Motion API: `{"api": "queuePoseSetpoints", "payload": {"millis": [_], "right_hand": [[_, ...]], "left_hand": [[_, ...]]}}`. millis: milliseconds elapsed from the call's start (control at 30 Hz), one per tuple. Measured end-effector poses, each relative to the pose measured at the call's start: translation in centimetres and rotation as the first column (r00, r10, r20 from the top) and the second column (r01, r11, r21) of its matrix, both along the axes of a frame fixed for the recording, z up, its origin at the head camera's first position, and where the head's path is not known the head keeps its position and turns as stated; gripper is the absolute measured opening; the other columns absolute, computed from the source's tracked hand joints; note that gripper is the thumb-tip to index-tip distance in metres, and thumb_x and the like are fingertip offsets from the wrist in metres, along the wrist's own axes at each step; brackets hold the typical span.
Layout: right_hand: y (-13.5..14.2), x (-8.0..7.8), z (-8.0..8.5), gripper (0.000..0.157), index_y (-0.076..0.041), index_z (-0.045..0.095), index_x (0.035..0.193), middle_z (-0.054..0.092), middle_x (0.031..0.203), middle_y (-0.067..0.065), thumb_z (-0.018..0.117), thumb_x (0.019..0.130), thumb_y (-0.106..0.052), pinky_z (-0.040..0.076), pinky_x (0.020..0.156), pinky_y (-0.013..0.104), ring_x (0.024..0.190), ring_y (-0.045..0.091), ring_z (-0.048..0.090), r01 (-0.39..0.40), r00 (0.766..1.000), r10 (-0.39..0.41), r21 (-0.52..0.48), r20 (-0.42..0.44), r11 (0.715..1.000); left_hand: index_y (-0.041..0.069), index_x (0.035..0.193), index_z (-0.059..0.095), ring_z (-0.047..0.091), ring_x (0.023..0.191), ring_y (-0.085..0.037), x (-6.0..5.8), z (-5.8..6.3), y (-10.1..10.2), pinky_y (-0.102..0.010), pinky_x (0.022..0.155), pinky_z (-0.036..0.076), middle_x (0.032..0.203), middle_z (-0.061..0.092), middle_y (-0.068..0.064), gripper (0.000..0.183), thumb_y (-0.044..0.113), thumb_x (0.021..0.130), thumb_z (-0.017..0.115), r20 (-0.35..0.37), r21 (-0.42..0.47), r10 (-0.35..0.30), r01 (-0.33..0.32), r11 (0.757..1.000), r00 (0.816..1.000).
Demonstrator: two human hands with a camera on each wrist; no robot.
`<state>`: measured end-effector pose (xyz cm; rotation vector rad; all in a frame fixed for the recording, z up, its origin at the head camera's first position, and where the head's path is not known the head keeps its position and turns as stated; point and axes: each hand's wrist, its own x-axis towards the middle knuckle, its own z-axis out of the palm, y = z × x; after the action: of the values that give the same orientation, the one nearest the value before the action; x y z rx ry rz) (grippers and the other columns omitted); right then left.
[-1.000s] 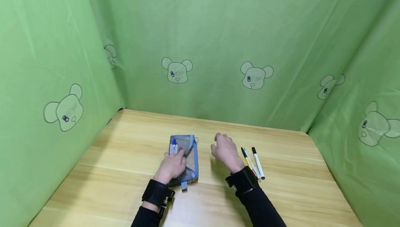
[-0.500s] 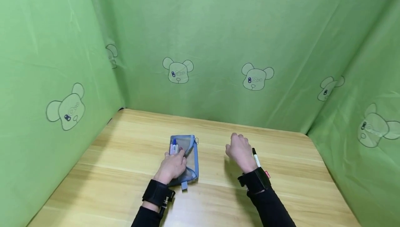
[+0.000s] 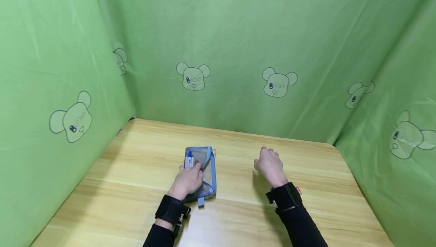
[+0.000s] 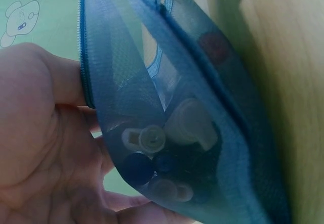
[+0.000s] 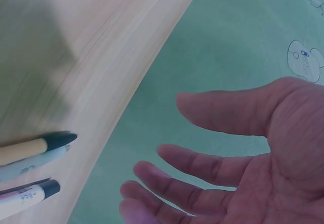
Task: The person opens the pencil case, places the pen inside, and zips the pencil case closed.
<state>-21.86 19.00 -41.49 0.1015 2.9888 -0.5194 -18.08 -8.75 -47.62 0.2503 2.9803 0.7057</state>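
A blue mesh pencil case [image 3: 210, 175] lies on the wooden table with its zip side gaping. My left hand [image 3: 188, 180] holds it by the near left side; in the left wrist view the thumb is at the zipped edge and fingers pass behind the mesh [image 4: 116, 82]. Several pens [image 3: 189, 160] are inside it. My right hand [image 3: 270, 165] hovers over the table with fingers loosely bent, holding nothing. Beside it in the right wrist view lie a yellow pen [image 5: 23, 152] with a black tip, a light blue pen [image 5: 35, 164] and a white marker [image 5: 23, 200] with a black cap.
Green cloth walls [image 3: 235, 31] printed with bear heads rise behind and on both sides of the wooden table [image 3: 136, 160]. The right hand and forearm hide the loose pens in the head view. A small ring [image 3: 214, 151] hangs at the case's far corner.
My right hand has moved to the right, away from the pencil case and over the loose pens, covering them in the head view. The left hand and the case have stayed put.
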Motion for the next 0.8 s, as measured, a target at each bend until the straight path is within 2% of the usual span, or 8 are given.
{"api": "queuePoseSetpoints", "payload": {"millis": [133, 267, 367, 433, 633, 800], "right_hand": [[1.2, -0.4, -0.2, 0.024, 0.004, 0.059, 0.107, 0.060, 0.105, 0.023, 0.061, 0.094, -0.016, 0.052, 0.072, 0.050, 0.092, 0.037, 0.057, 0.009, 1.000, -0.009, 0.001, 0.026, 1.000], [2.6, -0.8, -0.8, 0.014, -0.002, 0.055, 0.088, 0.054, 0.086, 0.014, 0.059, 0.093, -0.015, 0.040, 0.061, 0.038, 0.075, 0.028, 0.050, 0.040, 0.998, -0.039, -0.013, 0.054, 0.999], [3.4, -1.0, -1.4, 0.022, -0.009, 0.045, 0.072, 0.042, 0.072, 0.006, 0.058, 0.089, -0.011, 0.032, 0.055, 0.033, 0.065, 0.022, 0.043, 0.054, 0.996, -0.052, -0.021, 0.070, 0.998], [3.8, -1.0, -1.8, 0.028, -0.013, 0.039, 0.066, 0.035, 0.069, 0.003, 0.057, 0.086, -0.008, 0.029, 0.053, 0.031, 0.061, 0.020, 0.040, 0.058, 0.996, -0.056, -0.021, 0.076, 0.998], [4.5, -1.1, -2.8, 0.030, -0.014, 0.036, 0.065, 0.034, 0.067, 0.002, 0.059, 0.083, -0.005, 0.028, 0.052, 0.029, 0.059, 0.018, 0.038, 0.072, 0.993, -0.071, -0.006, 0.098, 0.997], [5.0, -1.1, -3.5, 0.029, -0.013, 0.039, 0.065, 0.040, 0.068, 0.005, 0.061, 0.083, -0.007, 0.032, 0.054, 0.031, 0.061, 0.021, 0.042, 0.082, 0.990, -0.082, 0.003, 0.111, 0.997]], "left_hand": [[0.000, 0.145, 0.052, 0.057, 0.099, -0.039, -0.1, 0.0, 0.0, -0.046, 0.078, 0.049, 0.134, 0.067, -0.022, 0.047, 0.021, 0.104, 0.044, 0.008, 0.000, -0.003, 0.003, 1.000, 1.000], [0.000, 0.146, 0.052, 0.057, 0.100, -0.038, -0.1, 0.1, 0.0, -0.046, 0.078, 0.048, 0.134, 0.067, -0.021, 0.047, 0.022, 0.104, 0.044, 0.009, -0.003, -0.006, 0.006, 1.000, 1.000], [0.000, 0.145, 0.052, 0.058, 0.101, -0.039, -0.1, 0.0, 0.1, -0.046, 0.080, 0.048, 0.135, 0.066, -0.022, 0.047, 0.021, 0.104, 0.044, 0.007, -0.003, -0.007, 0.007, 1.000, 1.000], [0.000, 0.145, 0.052, 0.060, 0.102, -0.040, -0.1, 0.0, 0.1, -0.047, 0.082, 0.048, 0.135, 0.066, -0.022, 0.047, 0.021, 0.104, 0.044, 0.004, -0.007, -0.008, 0.008, 1.000, 1.000], [0.000, 0.145, 0.052, 0.057, 0.099, -0.039, 0.0, -0.2, 0.1, -0.045, 0.075, 0.048, 0.135, 0.066, -0.022, 0.047, 0.020, 0.103, 0.044, 0.005, -0.009, -0.001, 0.001, 1.000, 1.000], [-0.001, 0.145, 0.052, 0.059, 0.106, -0.042, 0.0, -0.2, 0.0, -0.049, 0.083, 0.049, 0.138, 0.064, -0.022, 0.047, 0.020, 0.104, 0.044, -0.007, -0.014, -0.011, 0.011, 1.000, 1.000]]}}
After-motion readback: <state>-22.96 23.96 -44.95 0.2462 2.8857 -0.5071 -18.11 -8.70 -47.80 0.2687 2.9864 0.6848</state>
